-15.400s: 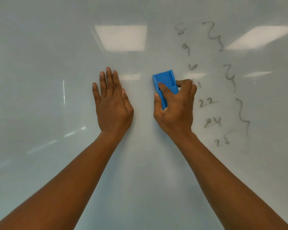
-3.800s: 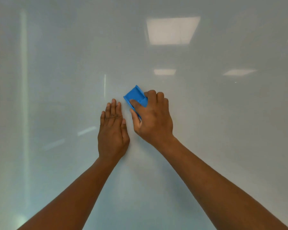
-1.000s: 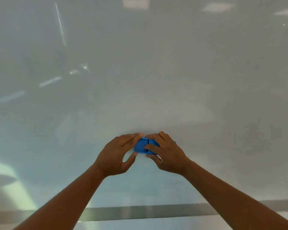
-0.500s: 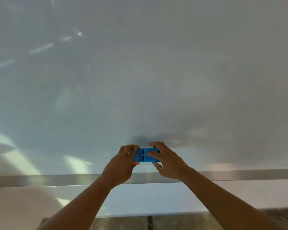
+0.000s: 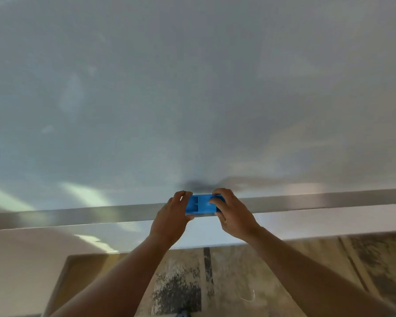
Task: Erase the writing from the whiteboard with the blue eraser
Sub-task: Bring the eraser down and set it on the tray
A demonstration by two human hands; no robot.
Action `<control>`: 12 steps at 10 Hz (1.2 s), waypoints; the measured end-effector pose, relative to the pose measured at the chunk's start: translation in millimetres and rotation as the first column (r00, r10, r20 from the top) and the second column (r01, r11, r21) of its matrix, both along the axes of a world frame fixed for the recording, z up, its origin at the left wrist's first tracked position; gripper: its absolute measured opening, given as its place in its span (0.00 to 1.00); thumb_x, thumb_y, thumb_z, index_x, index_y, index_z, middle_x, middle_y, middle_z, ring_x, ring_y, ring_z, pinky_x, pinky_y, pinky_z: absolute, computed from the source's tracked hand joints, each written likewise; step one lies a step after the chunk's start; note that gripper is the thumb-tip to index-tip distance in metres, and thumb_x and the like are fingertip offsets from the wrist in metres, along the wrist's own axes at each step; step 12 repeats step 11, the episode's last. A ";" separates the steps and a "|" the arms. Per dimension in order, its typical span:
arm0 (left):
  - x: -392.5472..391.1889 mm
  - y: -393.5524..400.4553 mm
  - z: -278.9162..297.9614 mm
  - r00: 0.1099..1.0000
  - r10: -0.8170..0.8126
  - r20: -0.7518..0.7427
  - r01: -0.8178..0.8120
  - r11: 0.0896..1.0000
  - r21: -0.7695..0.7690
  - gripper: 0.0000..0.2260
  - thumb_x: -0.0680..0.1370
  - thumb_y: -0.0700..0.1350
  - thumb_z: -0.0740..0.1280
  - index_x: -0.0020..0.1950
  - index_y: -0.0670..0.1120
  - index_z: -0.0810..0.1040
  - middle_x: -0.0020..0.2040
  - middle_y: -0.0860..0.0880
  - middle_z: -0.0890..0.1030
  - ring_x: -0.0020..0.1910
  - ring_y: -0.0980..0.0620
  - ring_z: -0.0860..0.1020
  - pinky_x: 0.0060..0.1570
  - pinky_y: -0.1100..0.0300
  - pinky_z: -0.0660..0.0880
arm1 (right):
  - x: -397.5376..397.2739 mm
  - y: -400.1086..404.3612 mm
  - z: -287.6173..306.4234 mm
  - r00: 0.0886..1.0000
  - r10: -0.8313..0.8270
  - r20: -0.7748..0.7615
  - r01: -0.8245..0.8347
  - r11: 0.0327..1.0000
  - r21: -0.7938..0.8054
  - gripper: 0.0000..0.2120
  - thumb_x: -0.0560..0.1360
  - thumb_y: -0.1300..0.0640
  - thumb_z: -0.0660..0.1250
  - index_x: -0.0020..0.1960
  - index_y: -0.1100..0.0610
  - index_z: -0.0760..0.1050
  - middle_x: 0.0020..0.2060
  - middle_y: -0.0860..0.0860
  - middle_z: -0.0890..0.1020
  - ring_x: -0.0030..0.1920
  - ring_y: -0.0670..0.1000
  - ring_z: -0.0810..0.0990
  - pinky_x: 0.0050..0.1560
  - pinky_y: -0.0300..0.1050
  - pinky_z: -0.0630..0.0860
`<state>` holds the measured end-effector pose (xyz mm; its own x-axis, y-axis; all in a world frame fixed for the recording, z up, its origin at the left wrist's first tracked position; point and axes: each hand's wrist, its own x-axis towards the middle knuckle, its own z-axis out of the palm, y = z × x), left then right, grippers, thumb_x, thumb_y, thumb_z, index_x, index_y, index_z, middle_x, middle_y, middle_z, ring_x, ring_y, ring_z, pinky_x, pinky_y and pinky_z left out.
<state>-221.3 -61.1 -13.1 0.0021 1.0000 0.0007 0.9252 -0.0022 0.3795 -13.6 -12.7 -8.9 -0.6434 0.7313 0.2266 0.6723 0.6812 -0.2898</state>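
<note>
The whiteboard (image 5: 192, 99) fills the upper view and shows no writing, only dull reflections. The blue eraser (image 5: 200, 204) lies flat and lengthwise against the metal ledge (image 5: 78, 215) at the board's bottom edge. My left hand (image 5: 173, 216) grips its left end with fingers over the top and thumb below. My right hand (image 5: 232, 212) holds its right end, fingers curled over the face. Both forearms reach up from the bottom of the view.
Below the ledge runs a pale wall strip (image 5: 306, 224), then a worn, mottled floor (image 5: 238, 282). A tan flat panel (image 5: 82, 268) lies on the floor at the lower left. A smudge-like shadow (image 5: 196, 185) sits on the board just above the eraser.
Both hands have carried the eraser downward from the lower board to the metal ledge. My view has tilted down, so the floor now shows.
</note>
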 end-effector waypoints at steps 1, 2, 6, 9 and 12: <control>8.1 8.2 -15.2 0.999 0.047 -0.016 -0.047 0.999 -0.023 0.25 0.79 0.46 0.70 0.74 0.50 0.66 0.71 0.50 0.67 0.59 0.48 0.79 0.53 0.53 0.81 | 0.5 7.7 -18.7 1.000 -0.012 0.011 0.013 1.000 -0.019 0.20 0.69 0.65 0.77 0.58 0.60 0.77 0.59 0.58 0.76 0.56 0.56 0.80 0.51 0.46 0.83; 15.8 12.5 -30.4 0.996 0.082 -0.037 -0.083 0.996 -0.044 0.25 0.79 0.44 0.69 0.74 0.49 0.65 0.70 0.50 0.67 0.57 0.48 0.80 0.53 0.53 0.81 | 2.3 15.2 -36.3 1.000 -0.028 0.006 0.028 0.998 -0.050 0.20 0.68 0.65 0.76 0.59 0.60 0.77 0.60 0.57 0.76 0.57 0.56 0.80 0.52 0.45 0.82; 27.6 12.8 -56.9 0.986 0.096 -0.136 -0.102 0.994 -0.036 0.27 0.80 0.42 0.67 0.77 0.48 0.62 0.73 0.50 0.68 0.63 0.49 0.77 0.53 0.55 0.80 | 2.7 15.9 -69.8 0.996 -0.086 -0.027 0.087 0.996 0.015 0.16 0.69 0.67 0.75 0.56 0.63 0.79 0.61 0.57 0.77 0.64 0.57 0.75 0.64 0.48 0.77; 40.9 10.4 -34.8 0.980 0.102 -0.170 -0.097 0.995 0.034 0.26 0.80 0.50 0.68 0.77 0.46 0.66 0.75 0.49 0.71 0.69 0.49 0.74 0.64 0.54 0.74 | 0.9 -1.8 -55.0 0.988 -0.136 -0.068 0.143 0.985 0.101 0.16 0.72 0.60 0.74 0.59 0.63 0.78 0.65 0.57 0.77 0.67 0.58 0.74 0.67 0.54 0.74; 56.9 1.1 -8.5 0.980 0.107 -0.165 -0.079 0.983 0.166 0.24 0.84 0.51 0.60 0.78 0.43 0.65 0.79 0.45 0.63 0.77 0.47 0.64 0.73 0.53 0.63 | 3.6 -13.9 -33.4 0.981 -0.157 -0.112 0.174 0.971 0.162 0.19 0.77 0.56 0.68 0.66 0.62 0.75 0.70 0.57 0.72 0.73 0.59 0.68 0.71 0.57 0.68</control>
